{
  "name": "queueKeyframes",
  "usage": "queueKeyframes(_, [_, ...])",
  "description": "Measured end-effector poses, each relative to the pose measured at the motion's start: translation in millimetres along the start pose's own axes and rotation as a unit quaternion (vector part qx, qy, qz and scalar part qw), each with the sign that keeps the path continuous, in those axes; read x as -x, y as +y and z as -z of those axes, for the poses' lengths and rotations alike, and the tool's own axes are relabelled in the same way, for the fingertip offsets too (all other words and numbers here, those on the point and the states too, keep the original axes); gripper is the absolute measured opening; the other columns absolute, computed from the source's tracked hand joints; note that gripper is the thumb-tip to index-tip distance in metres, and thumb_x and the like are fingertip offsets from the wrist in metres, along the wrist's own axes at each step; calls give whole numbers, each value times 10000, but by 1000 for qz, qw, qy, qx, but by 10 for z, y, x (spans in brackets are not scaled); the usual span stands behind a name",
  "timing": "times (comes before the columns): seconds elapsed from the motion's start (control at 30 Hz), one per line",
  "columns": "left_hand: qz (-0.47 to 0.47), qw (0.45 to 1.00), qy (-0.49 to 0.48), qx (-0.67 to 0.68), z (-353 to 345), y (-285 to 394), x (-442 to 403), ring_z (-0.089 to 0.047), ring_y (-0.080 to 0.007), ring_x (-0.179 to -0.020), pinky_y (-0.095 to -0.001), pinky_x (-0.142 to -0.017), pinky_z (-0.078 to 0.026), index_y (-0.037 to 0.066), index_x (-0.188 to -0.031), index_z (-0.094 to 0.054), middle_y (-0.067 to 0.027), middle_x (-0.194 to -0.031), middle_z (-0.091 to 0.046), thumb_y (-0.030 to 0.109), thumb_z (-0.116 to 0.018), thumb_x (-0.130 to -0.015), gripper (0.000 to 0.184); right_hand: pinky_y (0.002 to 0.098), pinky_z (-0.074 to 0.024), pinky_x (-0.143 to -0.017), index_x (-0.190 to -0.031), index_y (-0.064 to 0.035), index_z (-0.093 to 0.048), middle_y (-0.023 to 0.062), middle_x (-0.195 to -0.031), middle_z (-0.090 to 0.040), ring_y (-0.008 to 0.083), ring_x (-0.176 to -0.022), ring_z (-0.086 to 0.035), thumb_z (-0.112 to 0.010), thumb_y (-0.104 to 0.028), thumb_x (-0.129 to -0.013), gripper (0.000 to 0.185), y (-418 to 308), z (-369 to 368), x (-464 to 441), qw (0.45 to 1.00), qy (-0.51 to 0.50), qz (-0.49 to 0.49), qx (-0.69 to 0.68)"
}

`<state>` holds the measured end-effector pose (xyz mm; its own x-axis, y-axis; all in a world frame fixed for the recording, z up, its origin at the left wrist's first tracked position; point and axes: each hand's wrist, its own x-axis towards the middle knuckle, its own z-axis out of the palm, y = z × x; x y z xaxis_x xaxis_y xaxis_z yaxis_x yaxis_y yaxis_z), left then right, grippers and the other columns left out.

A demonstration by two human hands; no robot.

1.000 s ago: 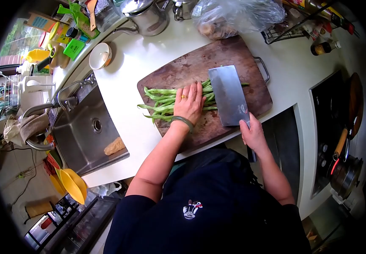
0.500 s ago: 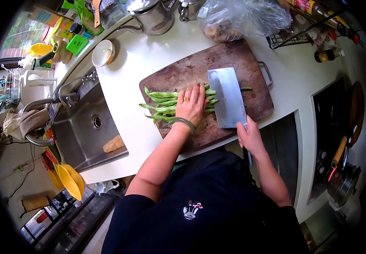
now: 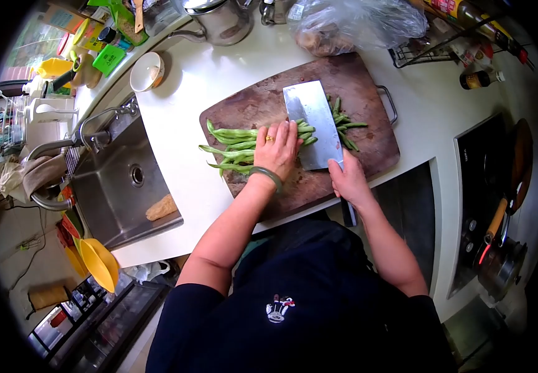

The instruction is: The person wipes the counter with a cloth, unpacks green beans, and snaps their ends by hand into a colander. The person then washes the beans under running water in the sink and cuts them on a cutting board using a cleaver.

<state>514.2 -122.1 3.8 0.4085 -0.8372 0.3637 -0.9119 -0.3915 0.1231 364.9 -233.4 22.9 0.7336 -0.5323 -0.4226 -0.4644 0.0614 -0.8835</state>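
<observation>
A bunch of long green beans (image 3: 234,138) lies across the brown wooden cutting board (image 3: 253,105). My left hand (image 3: 276,148), with a ring and a green bangle, presses down on the bunch with its fingers curved over it. Just right of those fingers the bean ends poke out beside the wide steel blade of a cleaver (image 3: 313,121). My right hand (image 3: 348,177) is wrapped round the cleaver where blade meets handle, and the dark handle end points towards my body. Short cut bean pieces (image 3: 343,122) lie on the board right of the blade, partly hidden by it.
Left of the board is a steel sink (image 3: 110,199) with a tan piece inside. A small bowl (image 3: 147,71), a kettle (image 3: 219,25) and a plastic bag (image 3: 356,28) stand behind. A stove (image 3: 477,186) is at the right. The board's metal handle (image 3: 392,104) sticks out.
The cleaver has shifted left and slightly away from me, nearer my left hand. Several cut bean pieces now show to the right of its blade. My left hand still presses on the beans.
</observation>
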Motion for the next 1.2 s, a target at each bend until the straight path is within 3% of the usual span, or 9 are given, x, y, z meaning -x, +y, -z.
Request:
queueKeyframes(0.1, [1,1000,0,6,23,-16,-19,-523,-248,-965,-388,-884,-370,32,-1118,-542,-107,-1025,-550,215,-602,-808,365,261,-358,-336,-1048,-3,-493,9,-563,-469,83,-373,-429,-472,-98,-887,187,137,-48,28,996,38,72,48])
queueKeyframes(0.23, [5,1000,7,14,-3,-23,-23,-524,-262,-954,-391,-881,-377,33,-1116,-543,-112,-1031,-550,207,-608,-798,368,262,-373,-338,-1063,-1,-512,49,-567,-510,85,-364,-464,-478,-103,-874,218,113,13,194,996,30,56,70])
queueKeyframes(0.27, [8,1000,6,17,-1,-18,-6,-524,-269,-948,-393,-881,-379,32,-1116,-542,-115,-1030,-551,207,-610,-795,372,329,-441,-428,-1062,2,-509,111,-619,-559,194,-448,-555,-496,-114,-863,230,103,19,195,993,25,48,101])
queueKeyframes(0.3, [8,1000,5,21,0,-21,-2,-524,-269,-948,-393,-881,-379,32,-1116,-542,-115,-1030,-551,207,-610,-795,372,329,-441,-428,-1062,2,-509,111,-619,-559,194,-448,-555,-496,-114,-863,230,70,-36,174,993,26,45,103])
queueKeyframes(0.37, [17,999,17,21,2,-13,0,-523,-277,-936,-398,-869,-389,27,-1111,-539,-117,-1010,-550,201,-616,-789,375,496,-444,-669,-950,22,-496,258,-789,-591,456,-786,-564,-538,-155,-831,218,-26,-216,92,981,102,102,128])
queueKeyframes(0.4, [7,1000,6,6,-2,-17,19,-525,-267,-947,-393,-882,-389,21,-1102,-529,-122,-1012,-557,268,-595,-811,388,517,-432,-660,-953,21,-491,267,-786,-586,464,-770,-557,-541,-155,-827,222,-23,-251,11,977,111,117,143])
queueKeyframes(0.9, [17,999,37,13,-47,89,-132,-519,-254,-923,-376,-865,-387,21,-1187,-508,-103,-1011,-544,219,-617,-790,457,514,-447,-672,-942,29,-500,270,-775,-594,449,-773,-575,-530,-145,-828,210,-315,400,58,949,185,148,207])
queueKeyframes(1.03, [49,999,-2,4,94,129,-105,-417,-305,-1209,-431,-1036,-277,13,-1294,-418,-165,-1250,-474,243,-563,-827,541,479,-450,-655,-929,35,-511,267,-779,-591,449,-785,-571,-532,-136,-831,198,-380,423,221,962,167,153,150])
queueKeyframes(1.2, [77,996,-53,1,286,-61,-10,-323,-310,-1295,-455,-1082,-201,10,-1323,-384,-171,-1321,-421,314,-557,-822,610,458,-447,-640,-936,41,-507,272,-779,-579,451,-783,-561,-543,-141,-830,213,-127,279,404,986,113,68,100])
